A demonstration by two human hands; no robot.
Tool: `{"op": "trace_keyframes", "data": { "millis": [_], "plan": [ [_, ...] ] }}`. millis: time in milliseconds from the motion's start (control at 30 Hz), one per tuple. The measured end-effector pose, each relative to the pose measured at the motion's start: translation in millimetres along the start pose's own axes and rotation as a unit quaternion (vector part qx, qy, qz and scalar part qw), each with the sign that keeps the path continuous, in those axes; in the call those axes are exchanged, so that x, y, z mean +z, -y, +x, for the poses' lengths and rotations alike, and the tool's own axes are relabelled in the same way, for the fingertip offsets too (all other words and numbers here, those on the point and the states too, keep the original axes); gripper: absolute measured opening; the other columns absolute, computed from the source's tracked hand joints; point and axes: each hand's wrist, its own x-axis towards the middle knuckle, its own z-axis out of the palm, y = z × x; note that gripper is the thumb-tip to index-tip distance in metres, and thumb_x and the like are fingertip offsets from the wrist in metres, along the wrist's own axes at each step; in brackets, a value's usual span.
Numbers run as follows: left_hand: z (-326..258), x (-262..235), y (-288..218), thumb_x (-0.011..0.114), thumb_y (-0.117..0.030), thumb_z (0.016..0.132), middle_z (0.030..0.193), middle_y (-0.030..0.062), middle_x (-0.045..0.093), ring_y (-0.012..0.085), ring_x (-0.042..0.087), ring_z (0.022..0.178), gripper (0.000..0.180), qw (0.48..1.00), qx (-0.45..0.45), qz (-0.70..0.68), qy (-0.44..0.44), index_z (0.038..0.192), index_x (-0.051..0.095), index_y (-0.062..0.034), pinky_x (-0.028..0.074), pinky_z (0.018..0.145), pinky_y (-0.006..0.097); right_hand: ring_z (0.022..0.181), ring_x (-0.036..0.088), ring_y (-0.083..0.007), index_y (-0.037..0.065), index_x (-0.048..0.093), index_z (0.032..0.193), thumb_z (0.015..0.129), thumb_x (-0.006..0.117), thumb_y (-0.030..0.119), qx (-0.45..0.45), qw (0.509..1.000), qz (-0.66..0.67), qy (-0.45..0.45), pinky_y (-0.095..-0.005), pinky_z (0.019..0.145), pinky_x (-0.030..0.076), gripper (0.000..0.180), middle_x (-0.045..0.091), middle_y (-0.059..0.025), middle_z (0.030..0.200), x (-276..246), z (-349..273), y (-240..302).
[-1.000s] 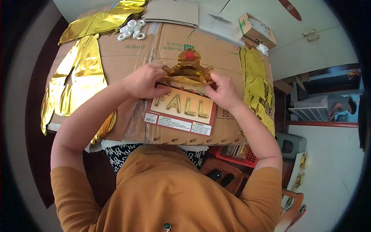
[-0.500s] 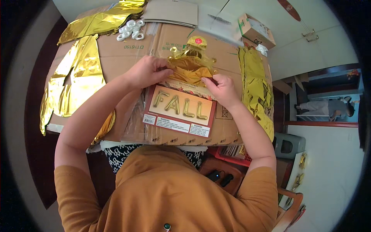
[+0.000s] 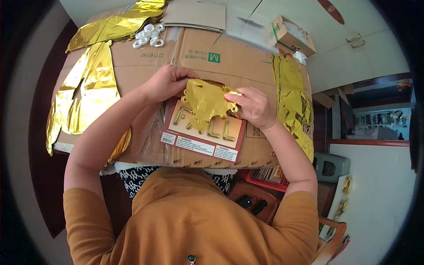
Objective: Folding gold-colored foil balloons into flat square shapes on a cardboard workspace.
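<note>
My left hand [image 3: 170, 83] pinches the upper left edge of a folded gold foil balloon [image 3: 204, 98]. At its right side my right hand [image 3: 256, 108] is closed on the edge, thumb lying on top of the foil. The balloon is bunched, with small tabs along its sides and its lower end pointing toward me. It hangs over a printed red-bordered card [image 3: 198, 145], covering the upper middle of the card's picture of gold letter balloons. I cannot tell whether foil and card touch. The fingertips of my left hand are partly hidden.
Flat gold foil balloons lie at left [image 3: 95, 88], with a foil stack [image 3: 115, 26] behind and more foil [image 3: 293, 101] along the right edge. White ribbon rolls [image 3: 150, 36], grey cardboard sheets [image 3: 194, 15] and a small carton [image 3: 293, 35] sit at the back of the cardboard-covered table [image 3: 145, 73].
The foil's far end, with its red round sticker, has folded over toward me and now covers part of the card. My right hand has shifted slightly nearer and gripped its side.
</note>
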Motion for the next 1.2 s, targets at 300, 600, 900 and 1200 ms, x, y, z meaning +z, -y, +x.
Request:
{"op": "trace_keyframes", "data": {
  "millis": [300,600,900,1200],
  "plan": [
    [-4.6,7.5,12.7,0.061,0.002,0.092,0.098,0.0111,0.076,0.0174,0.072,0.089,0.025,0.991,0.107,0.046,-0.070,0.114,0.072,-0.0009,0.057,0.081,0.032,0.083,0.071,-0.0281,0.004,0.074,0.102,0.078,0.062,-0.004,0.041,0.997,0.071,-0.005,-0.0345,0.073,0.058,0.027,0.072,-0.0200,0.112,-1.9,-5.9,5.3],
    [-7.9,8.8,13.2,0.062,-0.002,0.090,0.101,0.0142,0.075,0.0304,0.074,0.092,0.026,0.965,0.205,0.118,-0.110,0.114,0.073,-0.0057,0.058,0.083,0.038,0.096,0.068,-0.0148,0.000,0.065,0.116,0.109,0.051,0.033,0.459,0.771,0.439,-0.054,-0.0301,0.086,0.054,0.036,0.075,-0.0114,0.112,-3.4,7.2,-1.9],
    [-9.6,11.4,16.1,0.062,-0.001,0.089,0.098,0.0155,0.075,0.0338,0.073,0.090,0.028,0.950,0.241,0.143,-0.136,0.113,0.074,-0.0073,0.058,0.080,0.040,0.077,0.067,-0.0120,-0.001,0.077,0.105,0.095,0.073,0.017,0.361,0.900,0.214,0.116,-0.0267,0.072,0.053,0.021,0.070,-0.0064,0.092,2.4,25.3,9.6],
    [-10.9,11.0,16.5,0.064,-0.005,0.088,0.096,0.0144,0.075,0.0264,0.073,0.084,0.031,0.965,0.206,0.100,-0.125,0.118,0.072,-0.0056,0.058,0.079,0.036,0.072,0.067,-0.0182,-0.001,0.077,0.101,0.090,0.075,0.017,0.376,0.899,0.200,0.102,-0.0335,0.070,0.053,0.021,0.071,-0.0114,0.083,4.2,24.9,2.7]
  ]
}}
